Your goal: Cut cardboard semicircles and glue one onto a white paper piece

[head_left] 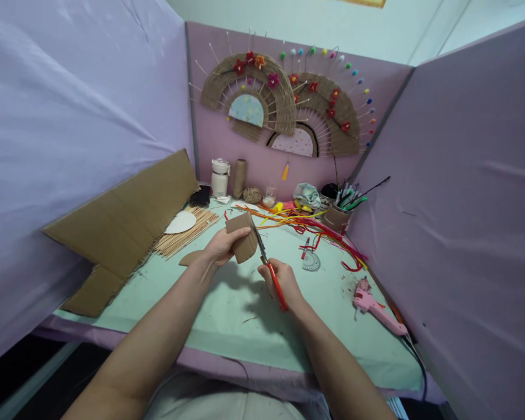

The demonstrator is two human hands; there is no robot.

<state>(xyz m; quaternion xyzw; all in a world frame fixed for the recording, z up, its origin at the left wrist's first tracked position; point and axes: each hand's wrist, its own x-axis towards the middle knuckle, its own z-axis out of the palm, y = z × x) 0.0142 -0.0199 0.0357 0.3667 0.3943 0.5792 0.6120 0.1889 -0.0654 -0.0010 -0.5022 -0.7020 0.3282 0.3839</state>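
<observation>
Head view: the left hand (221, 247) pinches a small cardboard piece (244, 244), thumb (240, 233) laid flat across its face, probably to stiffen it and leave its right edge free. At that edge the right hand (289, 281) is closed around red-handled scissors (275, 283), their blades (259, 240) angled up alongside the cardboard piece; whether they bite into it I cannot tell. Both are held raised above the table (240, 335), which likely gives the blades room on every side. Just left of the cardboard piece lies a brown offcut (189, 258); farther left, thin sticks (191, 232) carry a white oval (181, 222). Beyond the piece stand a twine ball (252, 195) and a white bottle (220, 178). To its right are coloured strands (300, 220) and a protractor (311, 262); well apart on that side rests a pink glue gun (378, 309), perhaps placed there to spare the hands its heat.
</observation>
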